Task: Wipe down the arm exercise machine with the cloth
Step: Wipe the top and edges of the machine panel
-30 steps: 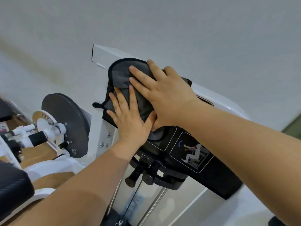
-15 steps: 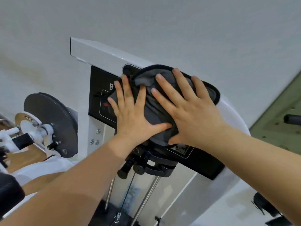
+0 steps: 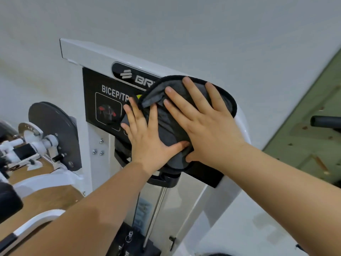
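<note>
The arm exercise machine has a white frame (image 3: 96, 52) and a black "BICEP/TR..." label panel (image 3: 92, 89) near its top. A dark grey cloth (image 3: 164, 126) with a black hem lies spread over the right half of that panel. My left hand (image 3: 147, 145) presses flat on the cloth's lower left part, fingers spread. My right hand (image 3: 208, 133) presses flat on its right part, fingers fanned toward the upper hem. The cloth and hands hide the panel's right side.
A dark grey pulley disc (image 3: 51, 130) with white fittings stands at the left. Chrome guide rods (image 3: 156, 209) and the weight stack run below the panel. A black pad (image 3: 7, 202) sits at the far left. A green board (image 3: 313, 145) and a black bar (image 3: 326, 121) are at the right.
Both hands have slid the cloth to the right along the panel, uncovering the logo and the "BICEP" lettering on the left.
</note>
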